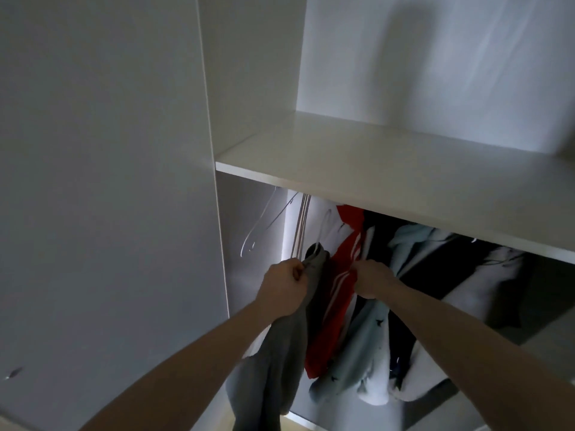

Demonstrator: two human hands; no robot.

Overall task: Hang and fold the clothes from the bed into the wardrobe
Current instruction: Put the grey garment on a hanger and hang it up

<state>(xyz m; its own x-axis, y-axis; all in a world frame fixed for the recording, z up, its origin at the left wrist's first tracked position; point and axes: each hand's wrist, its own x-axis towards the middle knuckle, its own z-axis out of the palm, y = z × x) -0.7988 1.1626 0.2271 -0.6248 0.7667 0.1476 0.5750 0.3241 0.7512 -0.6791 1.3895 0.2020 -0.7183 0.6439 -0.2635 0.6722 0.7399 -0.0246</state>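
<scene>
A grey garment [280, 353] hangs down from a white hanger [317, 244] inside the open wardrobe. My left hand [284, 287] grips the grey fabric near its shoulder. My right hand [371, 279] has its fingers curled on the far side of the same garment, against a red jacket with white stripes [336, 306]; which of the two cloths it holds is not clear. The hanger's hook and the rail are hidden behind the shelf edge.
A white shelf [389, 172] runs above the hanging space. Bare clear hangers [264, 222] hang at the left. Pale blue [361, 346], dark and white garments hang to the right. The wardrobe's side panel [109, 181] stands at the left.
</scene>
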